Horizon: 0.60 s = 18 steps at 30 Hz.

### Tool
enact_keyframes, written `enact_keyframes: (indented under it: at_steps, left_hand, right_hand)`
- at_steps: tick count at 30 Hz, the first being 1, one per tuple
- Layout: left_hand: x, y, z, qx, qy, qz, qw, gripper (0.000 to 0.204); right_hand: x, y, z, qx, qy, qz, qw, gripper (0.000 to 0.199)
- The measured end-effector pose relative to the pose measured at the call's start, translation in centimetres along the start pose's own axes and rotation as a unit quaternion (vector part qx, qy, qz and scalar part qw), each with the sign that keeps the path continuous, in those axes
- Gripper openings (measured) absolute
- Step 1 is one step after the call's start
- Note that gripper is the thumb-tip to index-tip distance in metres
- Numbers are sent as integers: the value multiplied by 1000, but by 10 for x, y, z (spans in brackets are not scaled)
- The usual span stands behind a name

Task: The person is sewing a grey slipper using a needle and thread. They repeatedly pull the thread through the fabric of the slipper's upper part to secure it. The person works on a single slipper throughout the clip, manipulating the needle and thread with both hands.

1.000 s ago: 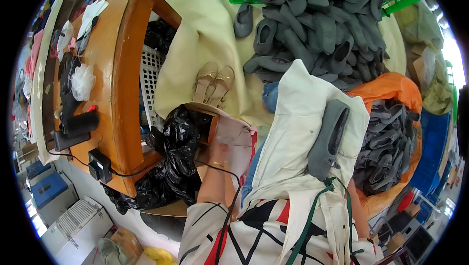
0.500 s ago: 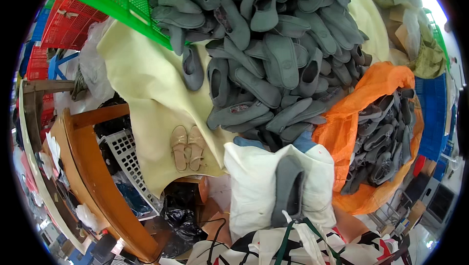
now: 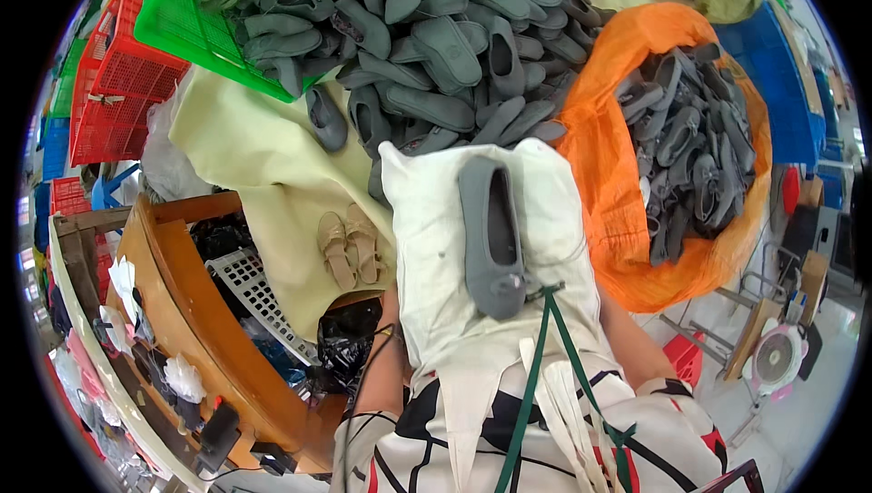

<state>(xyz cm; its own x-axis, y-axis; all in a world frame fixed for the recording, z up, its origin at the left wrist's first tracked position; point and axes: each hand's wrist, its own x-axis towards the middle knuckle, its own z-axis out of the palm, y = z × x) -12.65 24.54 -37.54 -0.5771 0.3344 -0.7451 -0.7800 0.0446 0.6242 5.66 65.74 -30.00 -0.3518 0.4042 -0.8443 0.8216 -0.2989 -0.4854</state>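
Note:
A dark grey slip-on shoe [image 3: 491, 239] lies on a white cloth [image 3: 418, 221] spread over my lap, its opening up and its rounded, knotted end toward me. Both my hands are hidden; only the forearms show, one on each side of the cloth, running beneath it. Beyond the cloth is a big heap of similar grey shoes [image 3: 445, 48]. One of them, a single shoe [image 3: 326, 118], lies apart on the cream sheet [image 3: 236, 148]. Green and white straps [image 3: 530, 384] hang down over my patterned clothing.
An orange sack [image 3: 604, 157] full of dark shoes stands to the right. A green crate [image 3: 173, 16] borders the heap at the far left. Strappy tan sandals [image 3: 363, 248] rest on the cream sheet. On the left are a wooden drawer unit [image 3: 195, 330] and white basket [image 3: 263, 302].
The view has shifted, so the heap and sack sit higher in it. More of the white cloth, the shoe on it and my forearms now shows.

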Motion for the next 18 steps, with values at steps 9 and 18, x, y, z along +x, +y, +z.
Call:
enact_keyframes:
  at_steps: [9,18]
  left_hand:
    - [-110,55,26,226,228,188,928,24]
    - [-294,205,104,-49,-193,387,900,82]
  right_hand:
    - [-47,-53,-40,8,33,-141,989,25]
    - [-61,-72,-34,-57,-19,-260,964,25]
